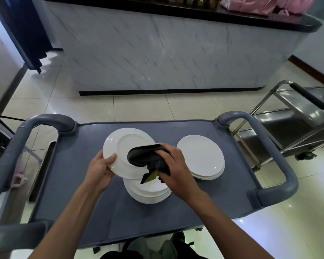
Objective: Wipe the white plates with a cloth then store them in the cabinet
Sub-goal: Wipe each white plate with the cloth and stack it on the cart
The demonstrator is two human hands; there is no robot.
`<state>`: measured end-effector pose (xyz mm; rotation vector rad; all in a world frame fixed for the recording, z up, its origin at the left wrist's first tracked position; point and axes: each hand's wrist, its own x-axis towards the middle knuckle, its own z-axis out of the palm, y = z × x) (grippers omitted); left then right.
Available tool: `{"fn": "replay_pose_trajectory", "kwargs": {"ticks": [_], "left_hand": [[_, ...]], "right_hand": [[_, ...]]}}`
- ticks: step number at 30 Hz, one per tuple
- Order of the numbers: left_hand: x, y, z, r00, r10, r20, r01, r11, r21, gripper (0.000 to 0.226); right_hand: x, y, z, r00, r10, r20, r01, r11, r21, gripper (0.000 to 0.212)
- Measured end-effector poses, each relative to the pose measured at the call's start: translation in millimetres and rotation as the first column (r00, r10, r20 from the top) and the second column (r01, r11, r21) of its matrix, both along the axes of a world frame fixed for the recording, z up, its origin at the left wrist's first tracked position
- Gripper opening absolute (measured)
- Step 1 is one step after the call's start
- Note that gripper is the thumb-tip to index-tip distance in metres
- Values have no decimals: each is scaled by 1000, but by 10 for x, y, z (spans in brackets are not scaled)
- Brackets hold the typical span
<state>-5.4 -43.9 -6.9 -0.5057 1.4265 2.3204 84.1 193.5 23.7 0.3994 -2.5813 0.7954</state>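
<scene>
My left hand (101, 168) grips the near-left rim of a white plate (118, 146), held tilted above the grey cart top (101, 212). My right hand (173, 165) presses a dark grey cloth (146, 156) with a yellow-green corner onto the plate's right side. Directly below, a stack of several white plates (148, 192) rests on the cart, partly hidden by the held plate and cloth. A second, shorter stack of white plates (201, 156) lies to the right on the cart.
The cart has grey looped handles at left (45, 120) and right (281, 165). A steel trolley (292, 124) stands close on the right. A marble-fronted counter (157, 53) with a black top faces me across the tiled floor.
</scene>
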Motion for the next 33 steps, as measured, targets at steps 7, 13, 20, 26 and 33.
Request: {"fn": "replay_pose_trajectory", "kwargs": {"ticks": [7, 13, 20, 26, 33], "left_hand": [[236, 152, 53, 983, -136, -123, 138, 990, 9, 42], [282, 212, 56, 979, -127, -160, 135, 990, 44, 46], [269, 203, 31, 984, -89, -151, 96, 995, 39, 41], [305, 262, 62, 961, -195, -197, 195, 981, -20, 39], [329, 254, 91, 901, -355, -248, 356, 934, -43, 38]], "right_hand": [[-295, -189, 28, 964, -114, 239, 163, 967, -195, 58], [-345, -280, 30, 967, -168, 190, 173, 985, -13, 60], [-163, -311, -119, 979, -127, 161, 116, 990, 74, 63], [-48, -259, -174, 992, -91, 86, 92, 996, -8, 48], [-285, -260, 107, 990, -102, 101, 98, 994, 50, 45]]}}
